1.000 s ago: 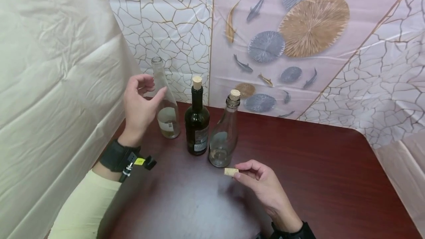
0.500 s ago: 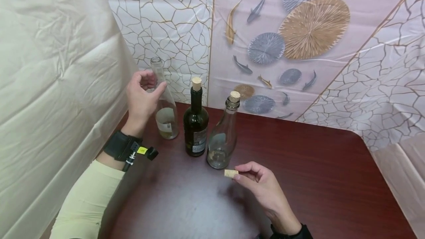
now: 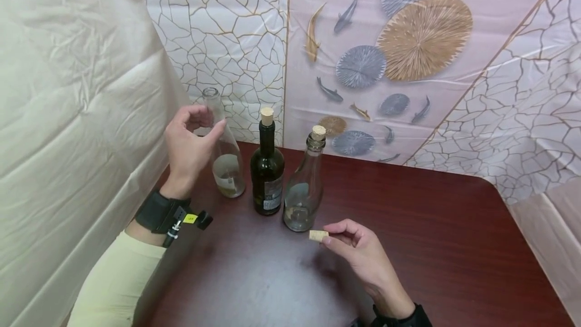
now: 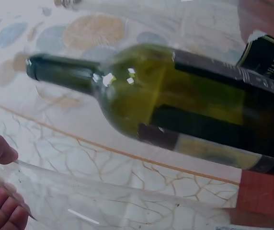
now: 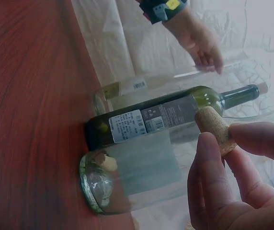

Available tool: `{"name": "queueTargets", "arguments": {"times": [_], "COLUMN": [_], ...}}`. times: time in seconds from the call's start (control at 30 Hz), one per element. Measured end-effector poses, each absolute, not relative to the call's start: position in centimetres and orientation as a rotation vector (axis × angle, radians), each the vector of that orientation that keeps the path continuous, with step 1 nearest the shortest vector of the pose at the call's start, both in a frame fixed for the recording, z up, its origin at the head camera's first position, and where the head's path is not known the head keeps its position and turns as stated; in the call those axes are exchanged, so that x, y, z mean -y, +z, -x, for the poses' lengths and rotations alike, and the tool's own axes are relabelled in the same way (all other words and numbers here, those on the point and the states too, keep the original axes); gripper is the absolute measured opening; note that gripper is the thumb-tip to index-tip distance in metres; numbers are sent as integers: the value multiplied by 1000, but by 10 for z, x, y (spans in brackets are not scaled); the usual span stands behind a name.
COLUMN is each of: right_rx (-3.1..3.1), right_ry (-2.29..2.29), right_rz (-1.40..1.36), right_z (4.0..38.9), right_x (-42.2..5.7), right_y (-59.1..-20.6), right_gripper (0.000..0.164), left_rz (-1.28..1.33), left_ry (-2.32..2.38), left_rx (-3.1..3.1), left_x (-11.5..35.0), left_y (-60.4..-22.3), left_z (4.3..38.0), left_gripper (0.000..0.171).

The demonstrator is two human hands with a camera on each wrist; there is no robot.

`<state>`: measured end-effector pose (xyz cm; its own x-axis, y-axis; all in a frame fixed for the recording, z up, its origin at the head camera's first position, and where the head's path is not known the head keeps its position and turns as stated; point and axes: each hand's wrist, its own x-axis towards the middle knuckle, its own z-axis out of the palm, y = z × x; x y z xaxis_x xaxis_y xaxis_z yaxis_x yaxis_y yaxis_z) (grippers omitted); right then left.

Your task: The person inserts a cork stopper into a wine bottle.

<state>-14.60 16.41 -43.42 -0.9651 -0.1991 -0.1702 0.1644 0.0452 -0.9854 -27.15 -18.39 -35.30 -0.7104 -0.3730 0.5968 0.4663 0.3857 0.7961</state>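
At the left, my left hand (image 3: 188, 138) holds an uncorked clear glass bottle (image 3: 229, 168) by its neck, fingers on the far side and thumb on the near side. In the left wrist view this bottle (image 4: 142, 199) stretches away from the curled fingers. My right hand (image 3: 363, 256) pinches a loose cork (image 3: 318, 235) between thumb and fingertips, in front of the bottles. The right wrist view shows the same cork (image 5: 214, 128) close up, slightly tapered. A dark green wine bottle (image 3: 267, 165) with a cork in its mouth stands beside the clear one.
Right of the green bottle stands another clear bottle (image 3: 301, 196), corked, with a piece of cork (image 5: 107, 162) inside near its base. All stand toward the back of the dark red table (image 3: 431, 226). Cream cloth (image 3: 81, 115) hangs close along the left side.
My left hand has drawn the clear bottle slightly nearer, its mouth now lower in the head view. My right hand holds the cork nearly still.
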Motion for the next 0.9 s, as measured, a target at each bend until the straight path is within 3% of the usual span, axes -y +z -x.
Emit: {"name": "queueTargets", "arguments": {"times": [0.3,0.9], "right_rx": [-2100,-2124], "right_ry": [-1973,-2021], "right_rz": [-23,-23], "right_z": [146,142], "right_x": [-173,-176], "right_y": [-425,-421], "right_gripper": [30,31], "left_rz": [183,496], "left_ry": [-1475,-1513], "left_rx": [1923,1970], "left_x": [179,118], "left_y": [-340,-352], "left_z": [227,148], "left_gripper": [25,34]}}
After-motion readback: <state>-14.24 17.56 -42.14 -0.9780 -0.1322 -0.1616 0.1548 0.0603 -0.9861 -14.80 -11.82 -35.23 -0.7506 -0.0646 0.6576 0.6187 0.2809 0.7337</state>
